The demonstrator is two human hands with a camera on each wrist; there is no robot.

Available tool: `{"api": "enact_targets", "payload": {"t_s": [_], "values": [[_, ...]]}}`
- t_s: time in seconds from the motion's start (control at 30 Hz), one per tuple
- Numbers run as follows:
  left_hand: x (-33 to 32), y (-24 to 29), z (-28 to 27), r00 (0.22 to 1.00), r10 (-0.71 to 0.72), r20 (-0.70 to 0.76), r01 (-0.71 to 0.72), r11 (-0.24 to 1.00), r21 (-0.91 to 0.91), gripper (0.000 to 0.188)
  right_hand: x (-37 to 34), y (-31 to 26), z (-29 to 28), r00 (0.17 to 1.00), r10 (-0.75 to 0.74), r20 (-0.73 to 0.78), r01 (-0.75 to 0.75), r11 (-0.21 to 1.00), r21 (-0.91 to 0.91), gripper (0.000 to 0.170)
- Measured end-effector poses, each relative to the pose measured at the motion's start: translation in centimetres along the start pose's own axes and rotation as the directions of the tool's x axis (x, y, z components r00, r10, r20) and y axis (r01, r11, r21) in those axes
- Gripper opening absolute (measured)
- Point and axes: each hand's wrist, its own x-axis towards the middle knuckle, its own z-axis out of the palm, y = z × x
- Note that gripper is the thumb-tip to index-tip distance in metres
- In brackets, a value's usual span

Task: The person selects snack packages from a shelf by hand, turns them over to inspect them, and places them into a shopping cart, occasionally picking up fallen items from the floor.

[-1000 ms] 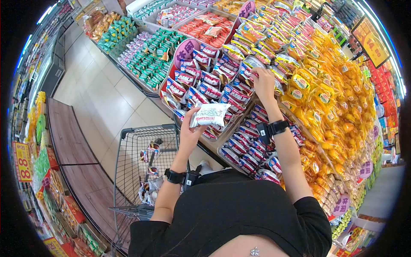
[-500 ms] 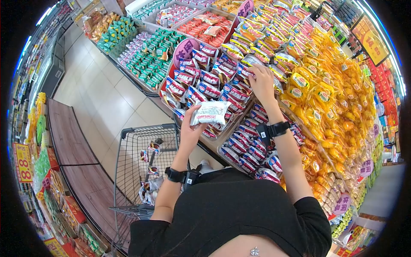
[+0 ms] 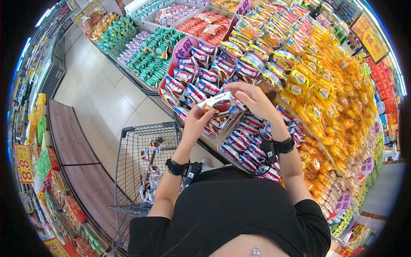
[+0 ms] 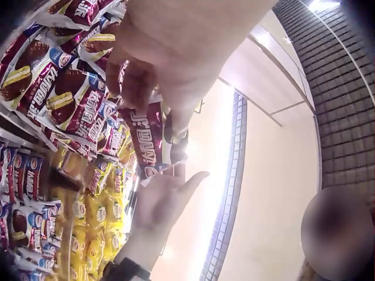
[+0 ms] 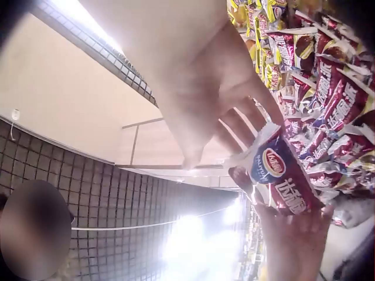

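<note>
One wrapped snack pie [image 3: 221, 104] is held between the hands above the bin of red and blue packs; its wrapper [image 5: 284, 175] shows maroon and blue in the right wrist view. The left hand [image 3: 198, 122] pinches its near end, thumb on top. At the far end, the right hand [image 3: 253, 99] touches the pack with fingers extended and thumb apart. In the left wrist view, the left hand [image 4: 170, 58] is large at the top and the right hand [image 4: 158, 205] is below the pack [image 4: 149, 137].
A shopping cart [image 3: 147, 128] with several packs inside stands at lower left. Bins of green packs [image 3: 156, 55] and red packs [image 3: 205, 28] lie beyond; yellow packs [image 3: 325, 107] are heaped at right. Wooden shelving [image 3: 70, 132] lines the left side.
The right hand has moved from the upper edge of the bin back and leftward to the held pack. That pack has turned from its white printed side to its picture side.
</note>
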Motion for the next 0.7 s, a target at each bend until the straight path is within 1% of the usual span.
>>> {"api": "enact_targets", "payload": {"t_s": [0.03,0.1,0.2,0.23,0.33,0.4,0.43,0.5,0.53,0.57,0.63,0.67,0.7], "values": [[0.1,0.0,0.0,1.000,-0.029,-0.006,0.029,0.996,0.081,0.032,-0.1,0.0,-0.1,0.999,0.039,0.015,-0.038,0.999,-0.023,0.029],[0.3,0.5,0.3,1.000,-0.015,-0.015,0.016,0.993,0.116,0.029,-0.4,-0.2,-0.4,0.992,0.116,0.043,-0.113,0.991,-0.073,0.031],[0.0,2.3,1.2,1.000,0.012,-0.021,-0.009,0.990,0.138,0.029,-0.6,-1.0,-0.6,0.994,0.100,0.049,-0.093,0.987,-0.134,0.039],[0.0,2.7,1.4,1.000,0.021,-0.023,-0.018,0.990,0.141,0.029,-0.7,-0.9,-0.7,0.991,0.118,0.057,-0.111,0.988,-0.111,0.043],[0.3,2.4,1.6,0.999,0.032,-0.021,-0.031,0.997,0.075,0.028,-1.0,-0.1,-0.5,0.983,0.170,0.064,-0.168,0.985,-0.037,0.057],[0.7,1.6,0.9,0.998,-0.056,-0.015,0.057,0.997,0.050,0.027,-1.3,0.4,-0.2,0.978,0.205,0.048,-0.206,0.978,0.020,0.066],[0.9,1.2,0.7,0.995,-0.100,-0.012,0.101,0.994,0.039,0.027,-1.3,0.3,-0.1,0.983,0.180,0.019,-0.180,0.983,0.037,0.068],[1.1,0.7,0.8,0.989,-0.005,0.147,0.013,0.998,-0.056,0.027,-1.2,0.0,0.2,0.991,0.132,-0.039,-0.129,0.989,0.068,0.074],[1.1,0.7,0.9,0.974,0.047,0.221,-0.024,0.994,-0.107,0.028,-1.1,0.6,0.2,0.992,0.073,-0.105,-0.076,0.997,-0.026,0.072],[0.8,0.8,1.2,0.956,0.068,0.284,-0.030,0.991,-0.133,0.029,-1.0,1.0,0.0,0.982,0.126,-0.138,-0.115,0.990,0.087,0.071],[-0.2,2.7,2.0,0.909,0.112,0.402,-0.039,0.982,-0.187,0.035,-0.8,1.4,-0.2,0.954,0.239,-0.182,-0.174,0.934,0.311,0.068],[0.0,2.8,1.4,0.860,0.071,0.506,-0.016,0.994,-0.111,0.045,-0.6,1.3,-0.3,0.949,0.207,-0.240,-0.107,0.922,0.372,0.063],[0.0,2.8,1.3,0.885,0.083,0.458,-0.043,0.994,-0.097,0.045,-0.4,1.8,-0.8,0.928,0.230,-0.292,-0.106,0.917,0.383,0.062]]}}
